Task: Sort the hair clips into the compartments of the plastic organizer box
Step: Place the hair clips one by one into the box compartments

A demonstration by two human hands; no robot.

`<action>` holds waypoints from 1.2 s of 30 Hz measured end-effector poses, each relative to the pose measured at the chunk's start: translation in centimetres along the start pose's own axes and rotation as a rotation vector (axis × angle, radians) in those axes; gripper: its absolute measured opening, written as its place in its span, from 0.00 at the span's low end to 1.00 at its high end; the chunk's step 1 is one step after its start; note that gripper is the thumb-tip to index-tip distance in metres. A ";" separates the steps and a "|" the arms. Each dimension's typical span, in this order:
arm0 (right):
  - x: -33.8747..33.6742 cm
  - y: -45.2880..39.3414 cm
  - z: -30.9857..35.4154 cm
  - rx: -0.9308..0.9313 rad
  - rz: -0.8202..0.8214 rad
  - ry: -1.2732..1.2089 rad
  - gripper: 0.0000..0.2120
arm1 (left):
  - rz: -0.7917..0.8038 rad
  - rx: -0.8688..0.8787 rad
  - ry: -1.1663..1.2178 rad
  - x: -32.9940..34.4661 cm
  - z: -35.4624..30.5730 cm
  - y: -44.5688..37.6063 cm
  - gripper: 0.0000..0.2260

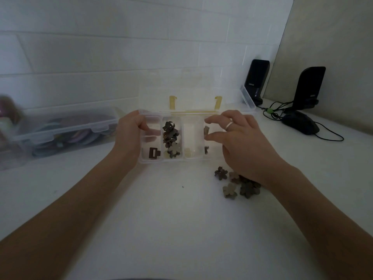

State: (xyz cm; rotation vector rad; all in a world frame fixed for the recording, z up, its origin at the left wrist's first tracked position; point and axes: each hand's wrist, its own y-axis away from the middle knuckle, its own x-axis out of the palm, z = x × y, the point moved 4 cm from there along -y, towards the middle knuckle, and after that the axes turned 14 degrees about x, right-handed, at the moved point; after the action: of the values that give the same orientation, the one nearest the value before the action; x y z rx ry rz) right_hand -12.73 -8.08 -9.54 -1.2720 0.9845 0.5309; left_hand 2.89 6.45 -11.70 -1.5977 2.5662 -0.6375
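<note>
- Organizer box, clear plastic, sits open on the white table with its lid tipped back toward the tiled wall; I use it as my landmark.
- My left hand curls round the box's left end, thumb over the rim and fingers against the leftmost compartment, steadying it.
- My right hand hovers over the box's right end, thumb and forefinger pinched on a small brownish hair clip just above the rightmost compartment.
- Inside the box: one dark rectangular clip at the near end of the left column, a heap of flower-shaped claw clips in the second column, pale clips at the near end of the third.
- Just in front of the box's right corner, a loose pile of flower clips waits on the table, partly under my right wrist.
- The relation that matters, as I judge it: the pinched clip already hangs over its compartment, so only a short drop is left; afterwards the pile lies nearer my right hand, toward my body.
- Beyond the box's right side stand two black speakers and a mouse; left of it, a second clear container.
</note>
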 end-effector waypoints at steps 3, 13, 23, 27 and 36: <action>-2.2 -0.1 0.0 0.055 -0.042 -0.252 0.16 | -0.007 -0.010 0.003 0.0 0.1 0.0 0.09; -2.6 0.2 -1.0 0.098 0.425 -0.188 0.06 | -0.035 0.021 -0.025 0.1 -0.2 0.1 0.08; -2.0 0.7 0.5 0.052 0.514 -0.011 0.11 | -0.057 -0.030 -0.047 0.1 0.0 0.2 0.06; -1.2 0.7 0.8 0.022 0.519 0.008 0.10 | -0.049 -0.018 -0.045 0.0 0.0 0.1 0.06; -3.1 -0.2 2.1 0.034 0.079 -0.591 0.06 | 0.079 0.113 -0.165 0.9 -0.1 0.5 0.14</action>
State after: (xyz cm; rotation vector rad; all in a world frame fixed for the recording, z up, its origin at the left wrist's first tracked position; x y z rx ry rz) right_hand -13.47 -5.58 -6.85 -0.9609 0.5424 0.8850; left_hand 2.00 5.89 -11.65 -1.4419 2.4156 -0.6041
